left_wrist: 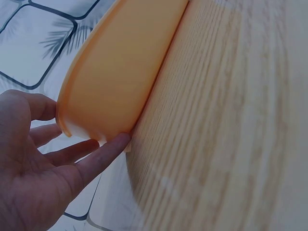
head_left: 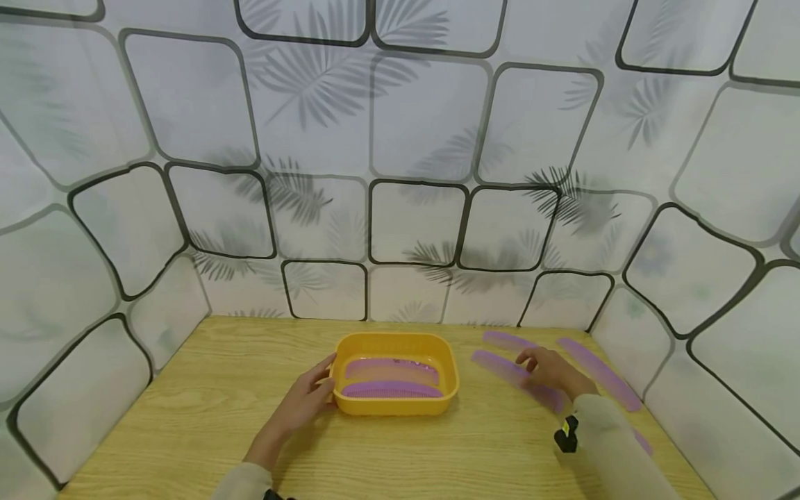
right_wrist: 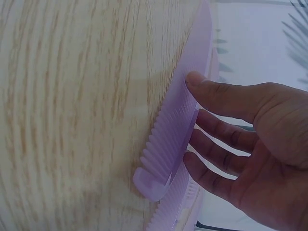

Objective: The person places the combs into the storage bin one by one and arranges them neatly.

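Observation:
A yellow plastic basket [head_left: 395,408] stands on the table with two purple combs [head_left: 392,390] inside it. My left hand [head_left: 306,396] holds the basket's left end. In the left wrist view, the fingers [left_wrist: 103,156] lie against the outer end wall, from the rim down to near the tabletop. To the right of the basket, my right hand [head_left: 550,371] is over a purple comb [right_wrist: 175,120] and pinches its back edge. The thumb is on its upper face and the other fingertips are along the back edge. Its teeth face away from the palm.
More purple combs lie on the right side of the wooden table [head_left: 400,458]: one comb [head_left: 507,339] behind my right hand, another comb [head_left: 603,375] farther right, and a comb end [head_left: 644,442] beside my sleeve. Patterned wall covering [head_left: 412,229] encloses the table's back and sides.

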### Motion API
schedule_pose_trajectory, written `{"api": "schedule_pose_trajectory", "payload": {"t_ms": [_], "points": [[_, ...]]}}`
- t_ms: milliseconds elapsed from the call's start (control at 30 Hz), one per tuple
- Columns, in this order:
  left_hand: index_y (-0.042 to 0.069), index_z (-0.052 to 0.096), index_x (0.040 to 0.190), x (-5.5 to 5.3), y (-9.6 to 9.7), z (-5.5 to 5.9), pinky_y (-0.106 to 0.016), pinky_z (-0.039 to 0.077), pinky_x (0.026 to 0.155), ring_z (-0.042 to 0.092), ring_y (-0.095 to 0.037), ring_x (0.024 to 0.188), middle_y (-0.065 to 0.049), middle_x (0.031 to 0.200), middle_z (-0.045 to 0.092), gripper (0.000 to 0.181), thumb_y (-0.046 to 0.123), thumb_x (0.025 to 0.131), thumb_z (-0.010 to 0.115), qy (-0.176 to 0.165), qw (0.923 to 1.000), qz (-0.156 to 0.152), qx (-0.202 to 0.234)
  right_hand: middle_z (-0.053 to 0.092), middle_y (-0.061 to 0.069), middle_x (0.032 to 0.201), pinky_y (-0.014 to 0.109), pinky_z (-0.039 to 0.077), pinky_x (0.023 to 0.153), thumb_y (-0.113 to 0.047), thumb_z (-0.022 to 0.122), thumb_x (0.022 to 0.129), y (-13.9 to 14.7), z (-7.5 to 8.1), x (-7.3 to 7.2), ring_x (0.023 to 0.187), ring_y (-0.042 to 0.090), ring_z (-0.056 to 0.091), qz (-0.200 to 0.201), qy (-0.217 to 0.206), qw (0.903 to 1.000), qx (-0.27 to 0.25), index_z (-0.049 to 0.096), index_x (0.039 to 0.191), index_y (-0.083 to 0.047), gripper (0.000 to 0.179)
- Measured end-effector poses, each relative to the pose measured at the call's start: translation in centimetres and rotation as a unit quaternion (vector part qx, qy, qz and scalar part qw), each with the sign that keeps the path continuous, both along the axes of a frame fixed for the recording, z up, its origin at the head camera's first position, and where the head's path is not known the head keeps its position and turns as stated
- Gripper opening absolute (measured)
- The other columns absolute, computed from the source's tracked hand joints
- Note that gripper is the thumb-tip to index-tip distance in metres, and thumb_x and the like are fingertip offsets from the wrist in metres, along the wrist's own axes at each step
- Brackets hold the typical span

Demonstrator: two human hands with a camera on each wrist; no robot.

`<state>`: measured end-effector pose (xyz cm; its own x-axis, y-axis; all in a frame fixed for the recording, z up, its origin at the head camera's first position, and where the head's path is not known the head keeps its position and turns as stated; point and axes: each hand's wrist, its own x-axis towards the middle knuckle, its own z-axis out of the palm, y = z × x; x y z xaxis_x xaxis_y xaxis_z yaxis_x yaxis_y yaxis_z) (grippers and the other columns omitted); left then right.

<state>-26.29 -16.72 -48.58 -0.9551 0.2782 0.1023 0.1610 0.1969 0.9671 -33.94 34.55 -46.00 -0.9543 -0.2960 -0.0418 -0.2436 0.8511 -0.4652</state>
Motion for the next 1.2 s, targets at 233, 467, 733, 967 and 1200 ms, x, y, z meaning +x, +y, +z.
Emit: {"api": "schedule_pose_trajectory", "payload": {"t_ms": [233,467,733,967,1200], "points": [[-0.001,0.023,0.163,0.0,-0.02,0.15,-0.046,0.063,0.092,0.058,-0.049,0.129,-0.041,0.154,0.037,0.057,0.011,0.111,0.043,0.001,1.0,0.0,-0.002,0.069,0.021,0.11,0.054,0.057,0.086,-0.005,0.081,0.082,-0.13,0.3,0.03,0.101,0.036,0.065,-0.001,-0.011,0.9999,0.002,0.066,0.123,0.001,0.044],[0.0,0.024,0.163,-0.07,0.01,0.24,-0.045,0.063,0.092,0.058,-0.049,0.13,-0.04,0.154,0.037,0.057,0.01,0.111,0.043,-0.001,1.0,0.004,-0.002,0.069,0.021,0.112,0.053,0.057,0.085,-0.004,0.08,0.083,-0.16,0.39,-0.02,0.102,0.036,0.066,-0.003,-0.017,0.9998,0.008,0.065,0.126,-0.001,0.045],[-0.001,0.023,0.163,-0.02,0.07,0.24,-0.046,0.063,0.092,0.058,-0.049,0.129,-0.042,0.153,0.037,0.056,0.009,0.111,0.042,0.005,1.0,0.0,-0.001,0.068,0.02,0.106,0.049,0.055,0.081,-0.004,0.079,0.083,-0.15,0.54,0.03,0.095,0.031,0.064,0.015,-0.003,0.9998,0.009,0.064,0.126,0.0,0.045],[-0.001,0.023,0.163,-0.01,0.03,0.08,-0.045,0.063,0.092,0.057,-0.05,0.129,-0.042,0.154,0.036,0.056,0.009,0.111,0.042,0.001,1.0,-0.003,0.004,0.068,0.016,0.101,0.043,0.054,0.078,0.002,0.074,0.082,0.17,0.4,0.02,0.09,0.026,0.062,0.013,-0.008,0.9997,-0.02,0.065,0.125,-0.003,0.044],[0.0,0.022,0.163,0.05,-0.09,0.05,-0.045,0.063,0.092,0.057,-0.05,0.13,-0.042,0.154,0.036,0.057,0.011,0.111,0.042,0.001,1.0,-0.004,0.0,0.069,0.02,0.101,0.044,0.055,0.075,0.007,0.065,0.084,0.54,0.48,-0.43,0.093,0.032,0.065,0.03,-0.004,0.9993,-0.023,0.067,0.123,-0.001,0.04]]}}
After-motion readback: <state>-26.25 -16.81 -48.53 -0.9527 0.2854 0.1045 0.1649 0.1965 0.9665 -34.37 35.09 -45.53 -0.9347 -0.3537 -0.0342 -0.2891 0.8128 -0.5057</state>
